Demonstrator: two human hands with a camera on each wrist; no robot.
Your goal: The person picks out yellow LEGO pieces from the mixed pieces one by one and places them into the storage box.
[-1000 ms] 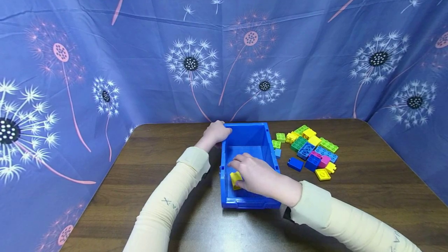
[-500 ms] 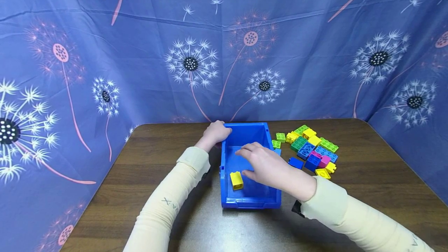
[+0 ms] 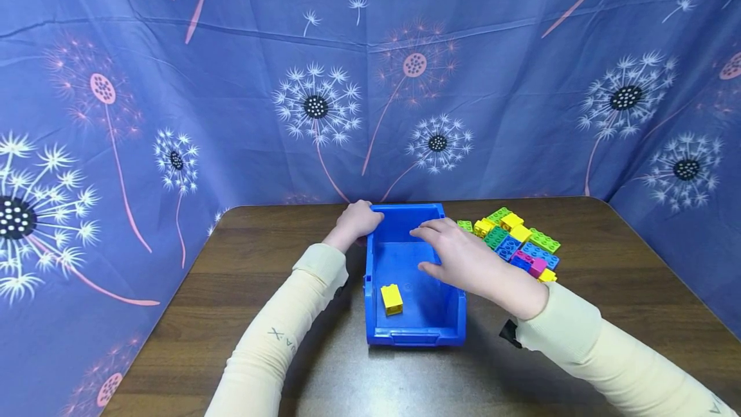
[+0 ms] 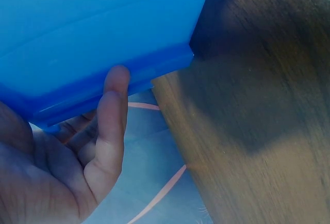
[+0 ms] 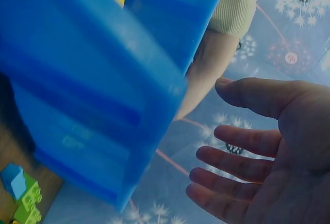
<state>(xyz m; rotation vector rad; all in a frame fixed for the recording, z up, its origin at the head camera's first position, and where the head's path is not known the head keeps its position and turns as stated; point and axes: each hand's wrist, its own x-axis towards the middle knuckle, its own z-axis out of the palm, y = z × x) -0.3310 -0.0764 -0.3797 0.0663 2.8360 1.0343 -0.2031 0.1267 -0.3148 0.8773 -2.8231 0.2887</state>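
A blue plastic bin point(image 3: 370, 314) stands on the table, its low lip toward me. My left hand point(image 3: 357, 219) grips its rim at the far left corner; in the left wrist view the fingers point(image 4: 111, 131) curl over the bin's edge. Inside the bin, near the front left, lies one yellow toy brick point(image 3: 392, 300). My right hand point(image 3: 460, 253) hovers over the bin's right wall with nothing in it. The right wrist view shows its fingers point(image 5: 232, 164) spread apart, with the thumb away from them.
To the right of the bin lies a pile of toy bricks in green point(image 3: 544, 240), yellow, blue and pink point(image 3: 537, 267). My right hand and forearm hide part of it. The brown wooden table point(image 3: 243, 262) ends at a blue dandelion-print cloth point(image 3: 231, 82).
My right hand has let go of the yellow brick in the bin and moved up and to the right, over the bin's right wall. The left hand and bin stay put.
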